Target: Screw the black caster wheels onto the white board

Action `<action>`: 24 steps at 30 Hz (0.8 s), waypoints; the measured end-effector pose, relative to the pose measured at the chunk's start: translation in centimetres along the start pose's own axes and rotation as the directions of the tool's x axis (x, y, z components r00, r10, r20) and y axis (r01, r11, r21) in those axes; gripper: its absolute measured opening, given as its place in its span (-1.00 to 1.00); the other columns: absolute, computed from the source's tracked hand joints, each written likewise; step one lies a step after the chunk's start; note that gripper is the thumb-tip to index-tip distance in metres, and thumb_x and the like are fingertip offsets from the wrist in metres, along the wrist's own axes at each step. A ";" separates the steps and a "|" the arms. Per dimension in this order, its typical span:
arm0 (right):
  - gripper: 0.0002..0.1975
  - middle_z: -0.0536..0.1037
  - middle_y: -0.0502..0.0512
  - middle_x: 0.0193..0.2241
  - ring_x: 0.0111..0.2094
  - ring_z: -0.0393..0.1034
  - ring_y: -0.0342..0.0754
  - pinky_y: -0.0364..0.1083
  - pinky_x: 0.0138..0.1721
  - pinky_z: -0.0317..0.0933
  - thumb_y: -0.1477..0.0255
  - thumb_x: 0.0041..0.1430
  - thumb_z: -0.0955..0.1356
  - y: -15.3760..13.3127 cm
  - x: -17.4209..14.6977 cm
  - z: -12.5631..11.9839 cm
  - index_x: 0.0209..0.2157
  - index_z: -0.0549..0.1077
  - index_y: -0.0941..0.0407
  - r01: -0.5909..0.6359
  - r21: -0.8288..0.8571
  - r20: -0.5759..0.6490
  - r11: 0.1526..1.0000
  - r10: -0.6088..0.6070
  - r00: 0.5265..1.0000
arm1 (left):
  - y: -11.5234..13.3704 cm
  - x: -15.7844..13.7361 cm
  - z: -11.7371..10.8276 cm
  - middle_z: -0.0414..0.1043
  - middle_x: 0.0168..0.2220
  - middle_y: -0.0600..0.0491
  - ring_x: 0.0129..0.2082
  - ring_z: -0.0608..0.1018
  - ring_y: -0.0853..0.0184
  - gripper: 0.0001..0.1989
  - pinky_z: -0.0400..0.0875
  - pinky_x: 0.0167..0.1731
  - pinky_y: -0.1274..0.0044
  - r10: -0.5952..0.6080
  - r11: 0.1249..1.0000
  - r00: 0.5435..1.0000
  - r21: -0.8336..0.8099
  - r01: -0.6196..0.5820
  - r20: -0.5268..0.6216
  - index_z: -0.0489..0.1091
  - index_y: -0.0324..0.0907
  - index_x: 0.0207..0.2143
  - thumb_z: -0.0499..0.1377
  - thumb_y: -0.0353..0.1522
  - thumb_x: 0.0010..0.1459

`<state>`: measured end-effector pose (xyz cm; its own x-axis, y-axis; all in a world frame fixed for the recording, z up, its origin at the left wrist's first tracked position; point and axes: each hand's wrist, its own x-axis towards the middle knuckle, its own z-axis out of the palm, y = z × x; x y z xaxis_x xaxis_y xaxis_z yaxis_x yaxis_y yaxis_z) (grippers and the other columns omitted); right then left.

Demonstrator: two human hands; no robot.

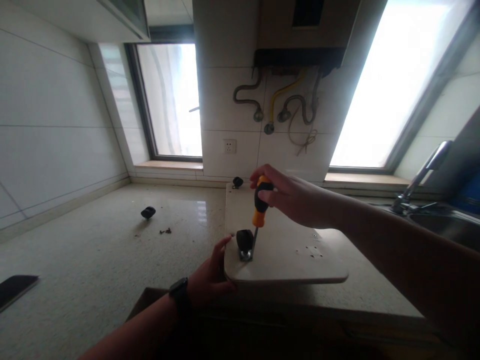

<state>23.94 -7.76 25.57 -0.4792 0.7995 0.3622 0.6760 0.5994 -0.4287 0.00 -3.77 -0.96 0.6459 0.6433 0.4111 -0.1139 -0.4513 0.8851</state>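
Note:
My right hand point(288, 197) is closed around the black and orange handle of a screwdriver point(258, 219). The shaft points down, and its tip reaches the metal plate of a black caster wheel point(245, 241) at the near left corner of a white board point(277, 262). My left hand point(210, 275) grips that board's left edge beside the caster, its thumb at the near edge. A second caster point(237, 182) stands at the board's far left corner. On the board's right part are several small screw holes, with no wheel over them. The screw under the tip is too small to make out.
A loose caster point(148, 212) lies on the speckled countertop point(101, 265), near small brown bits point(165, 231). At the far left is a dark flat object point(17, 290). A sink faucet point(422, 175) rises at the right. Pipes and a wall socket point(229, 146) are behind.

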 end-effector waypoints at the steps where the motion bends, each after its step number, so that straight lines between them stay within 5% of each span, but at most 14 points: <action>1: -0.72 0.53 0.17 0.01 -0.08 0.45 0.01 0.01 -0.11 0.30 0.37 0.32 0.26 0.3 0.0 -0.1 0.05 0.32 0.05 0.009 0.122 0.052 0.992 -0.016 0.999 | 0.0 0.0 0.0 0.23 0.33 -0.24 0.29 0.33 -0.14 0.10 0.12 0.24 0.00 -0.002 1.000 1.000 -0.009 0.002 -0.002 -0.27 0.06 0.43 0.43 -0.15 0.08; 5: -0.58 0.51 0.18 0.08 0.00 0.48 0.00 0.01 -0.03 0.34 0.36 0.30 0.31 0.5 0.1 -0.6 0.17 0.27 0.04 0.043 0.311 0.142 0.950 -0.091 0.986 | -0.1 0.0 0.0 0.23 0.32 -0.26 0.28 0.35 -0.14 0.12 0.15 0.23 0.00 0.004 0.999 1.000 -0.037 -0.004 0.005 -0.27 0.06 0.42 0.43 -0.13 0.07; 9: -0.62 0.56 0.04 -0.39 -0.41 0.44 -0.06 -0.06 -0.39 0.25 0.12 0.20 0.43 -0.6 0.0 -0.1 -0.11 0.44 0.10 -0.033 -0.094 -0.049 0.995 0.028 0.998 | 0.1 0.0 0.0 0.23 0.33 -0.25 0.27 0.36 -0.13 0.10 0.17 0.22 0.02 -0.004 1.000 1.000 -0.011 0.004 0.004 -0.28 0.06 0.42 0.42 -0.16 0.09; 11: -0.58 0.51 0.02 -0.46 -0.48 0.36 -0.08 -0.06 -0.45 0.17 0.07 0.20 0.42 -1.0 -0.2 0.3 -0.13 0.44 0.12 -0.060 -0.236 -0.146 0.970 0.025 0.989 | 0.2 0.0 0.0 0.23 0.33 -0.25 0.27 0.36 -0.12 0.10 0.17 0.23 0.03 -0.014 1.000 1.000 -0.003 0.014 0.002 -0.29 0.05 0.42 0.42 -0.16 0.10; 15: -0.52 0.57 0.15 -0.17 -0.27 0.44 -0.01 0.00 -0.26 0.27 0.17 0.36 0.29 -0.8 -0.5 0.3 0.22 0.27 0.07 -0.005 -0.195 -0.076 0.981 -0.010 0.997 | 0.4 0.0 0.1 0.23 0.33 -0.24 0.28 0.36 -0.10 0.09 0.17 0.23 0.05 -0.009 1.000 1.000 0.024 0.009 -0.004 -0.29 0.04 0.42 0.41 -0.17 0.10; 19: -0.52 0.37 0.20 0.23 0.05 0.42 0.00 0.02 0.00 0.30 0.39 0.37 0.24 0.0 -0.4 -0.8 0.29 0.17 -0.03 0.084 0.099 0.113 0.992 -0.095 0.989 | 0.3 0.0 0.1 0.25 0.32 -0.24 0.25 0.39 -0.09 0.10 0.20 0.21 0.05 -0.008 1.000 1.000 0.027 0.008 -0.006 -0.29 0.05 0.43 0.42 -0.18 0.10; 21: -0.56 0.48 0.15 0.11 -0.01 0.47 -0.03 -0.01 -0.04 0.32 0.38 0.33 0.30 -0.1 -0.2 -1.2 0.21 0.27 0.00 0.081 0.183 0.151 0.980 -0.109 0.983 | 0.3 0.0 0.0 0.24 0.32 -0.25 0.26 0.38 -0.10 0.10 0.18 0.22 0.04 -0.012 1.000 1.000 0.019 0.012 -0.009 -0.29 0.05 0.43 0.42 -0.18 0.10; 24: -0.66 0.57 0.04 -0.31 -0.36 0.45 -0.07 -0.06 -0.33 0.29 0.17 0.18 0.44 -0.6 0.0 -1.2 -0.12 0.46 0.08 -0.004 -0.016 0.018 1.000 0.004 1.000 | 0.2 -0.1 0.0 0.21 0.34 -0.26 0.29 0.34 -0.12 0.10 0.13 0.24 0.01 -0.024 0.999 1.000 0.021 0.025 -0.012 -0.27 0.05 0.43 0.42 -0.16 0.09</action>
<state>24.21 -8.16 26.76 -0.4861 0.8026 0.3458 0.6865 0.5956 -0.4171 -0.06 -3.94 -0.81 0.6396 0.6613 0.3919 -0.0819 -0.4483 0.8901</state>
